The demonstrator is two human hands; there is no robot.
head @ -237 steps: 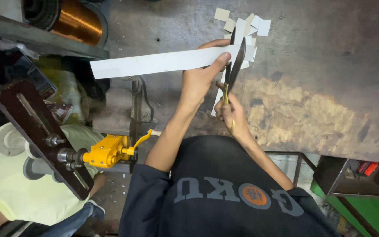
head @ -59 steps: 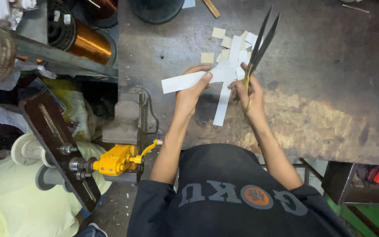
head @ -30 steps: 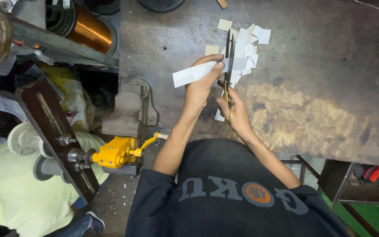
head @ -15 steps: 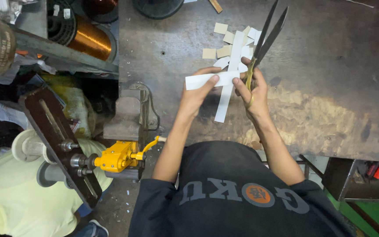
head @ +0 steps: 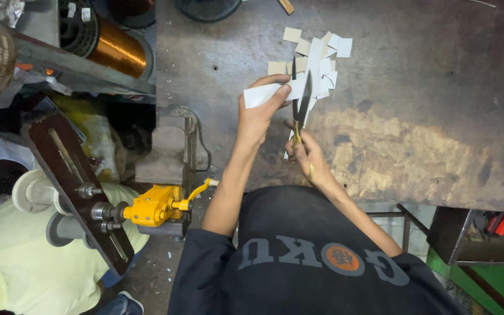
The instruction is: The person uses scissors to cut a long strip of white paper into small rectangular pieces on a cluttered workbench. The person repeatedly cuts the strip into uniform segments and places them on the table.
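Note:
My left hand [head: 258, 114] pinches a short white paper strip [head: 262, 94] and holds it level over the dark metal workbench [head: 427, 87]. My right hand [head: 307, 153] grips black scissors [head: 300, 102] by their yellow handles. The blades point away from me and are nearly closed across the strip's right end. Just beyond the blades lies a heap of several small cut paper squares [head: 322, 55]. A longer white strip [head: 291, 140] lies on the bench, partly hidden under my right hand.
A grey bench vise [head: 164, 151] is fixed at the bench's left edge. Below it sits a yellow tool [head: 153, 205]. A copper wire coil [head: 115, 49] lies at the upper left. Another person in a pale yellow shirt [head: 18, 256] is at the lower left. A green box [head: 485, 286] stands at the lower right.
The strip in my left hand has become much shorter over the frames. Since half a second ago the scissor blades have swung from wide apart to nearly closed on the strip.

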